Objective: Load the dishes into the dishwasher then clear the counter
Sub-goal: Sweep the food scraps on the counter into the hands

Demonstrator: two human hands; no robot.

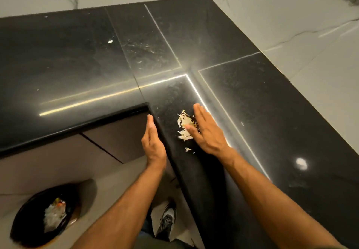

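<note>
So the black stone table (242, 97) is basically bare now except for a little pile of pale food scraps (184, 125), peelings or shreds by the look of it, sitting near the table's inner edge, plus a couple of stray bits just nearer the camera. The right hand (206, 132) is flat and spread, fingers together-ish, palm down on the table just right of the pile and touching it, looks like it's set up as a scraper to push the stuff left toward the edge. The left hand (153, 142) is open and cupped on its side right against that edge, below table level, so my guess is it's the catcher. Neither hand is gripping anything. The pile is stretched out roughly far-to-near, running alongside the edge and the right hand's fingers, which makes sense for a sideways sweep. There's a bin with a black liner (46, 213) on the floor down at the near left, already with rubbish in it, probably where the handful goes. No dishes in sight.
</note>
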